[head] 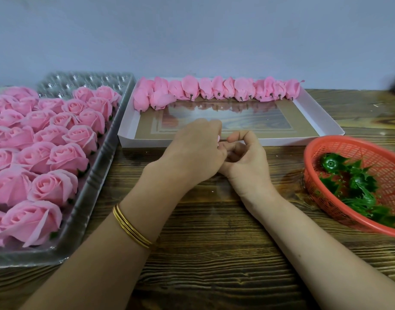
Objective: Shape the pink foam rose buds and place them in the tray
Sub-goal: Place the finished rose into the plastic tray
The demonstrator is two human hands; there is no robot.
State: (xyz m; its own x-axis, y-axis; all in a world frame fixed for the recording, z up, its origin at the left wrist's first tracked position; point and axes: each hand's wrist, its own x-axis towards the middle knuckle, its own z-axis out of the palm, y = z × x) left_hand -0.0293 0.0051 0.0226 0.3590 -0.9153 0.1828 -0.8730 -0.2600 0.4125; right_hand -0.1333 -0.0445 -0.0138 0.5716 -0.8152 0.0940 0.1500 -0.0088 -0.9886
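both hands meet over the wooden table (214,253), fingertips together. left hand (196,151): fingers curled in, knuckles up. right hand (245,159): fingers curled, thumb and index arched in a loop. a sliver of pink (218,138) shows where they touch. can't tell if it's a bud or whether either hand actually grips anything, the contact is hidden. a stack of thin gold bangles (131,229) sits on the left wrist.

counts:
- 1 white tray (147,142), its near wall just beyond the fingertips. shallow, with a brown floor and a glossy centre.
- pink foam rose buds (217,88): about 14, overlaps blur the exact number. one row along the tray's far wall, well beyond the hands, petals closed, dark stubs pointing back toward the hands. the row doubles up at its left end, beyond the left hand. the rest of the tray floor holds no buds.
- 1 clear plastic blister tray (91,186) left of the left hand, near it but not touching.
- open pink roses (68,157): 20-plus in packed rows in the blister tray, total cut off by the frame edge. bare cups show at its far end.
- 1 red mesh basket (348,139) right of the right hand, apart from it.
- green plastic calyxes (330,163) piled in the basket. several, too tangled to count.
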